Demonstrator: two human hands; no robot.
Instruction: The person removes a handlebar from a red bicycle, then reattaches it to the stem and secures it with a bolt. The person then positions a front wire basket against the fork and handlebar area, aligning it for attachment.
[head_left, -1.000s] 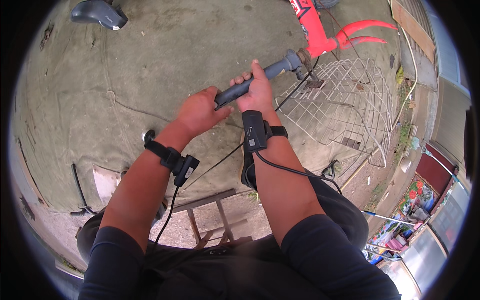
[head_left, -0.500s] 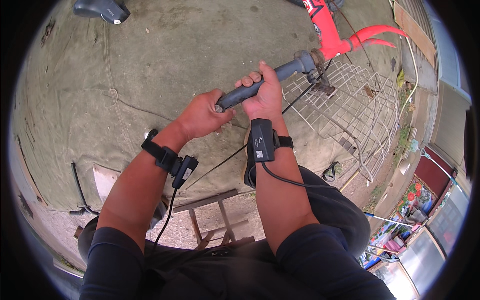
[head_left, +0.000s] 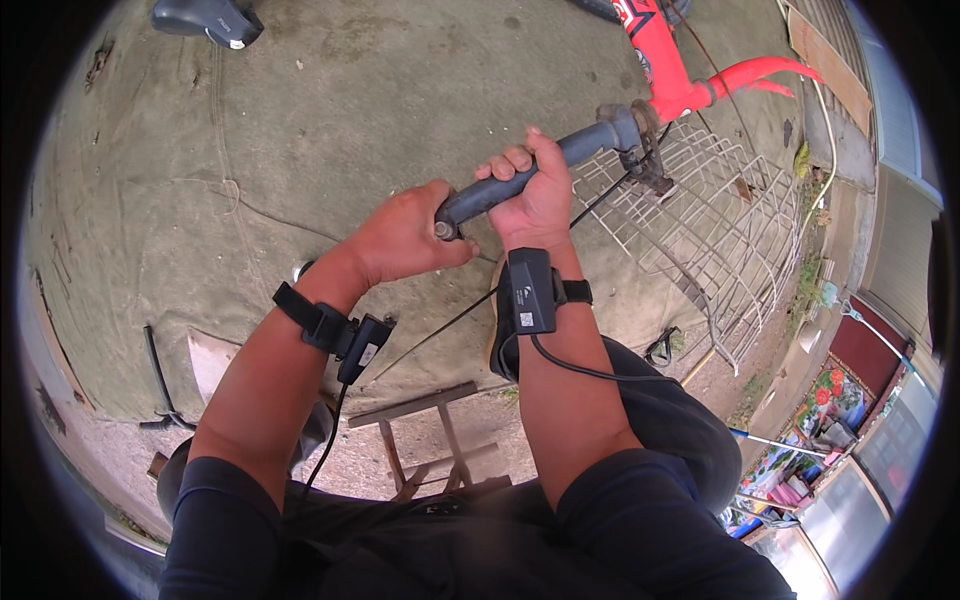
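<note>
A dark grey bicycle stem (head_left: 588,146) slants from a red bicycle frame (head_left: 655,60) at the upper right down toward me. Around the stem's middle my right hand (head_left: 535,200) is wrapped, thumb pointing up along it. My left hand (head_left: 405,235) grips the stem's near end, where a bolt head (head_left: 443,230) shows; its palm side is hidden. The red fork (head_left: 750,75) reaches right from the frame. A rusty bracket (head_left: 652,180) hangs beside the collar where stem and frame meet, with a black cable running from there down past my right wrist.
A white wire basket (head_left: 690,228) lies beneath the stem on the right. A black saddle (head_left: 205,20) rests at the far left on the green ground cloth (head_left: 340,100). Close to my knees stands a wooden stool (head_left: 415,404). A black tube (head_left: 155,365) lies at left.
The stem and red frame have shifted slightly right, and the stem's near end has dipped a little. Both hands have moved with it, keeping their grip.
</note>
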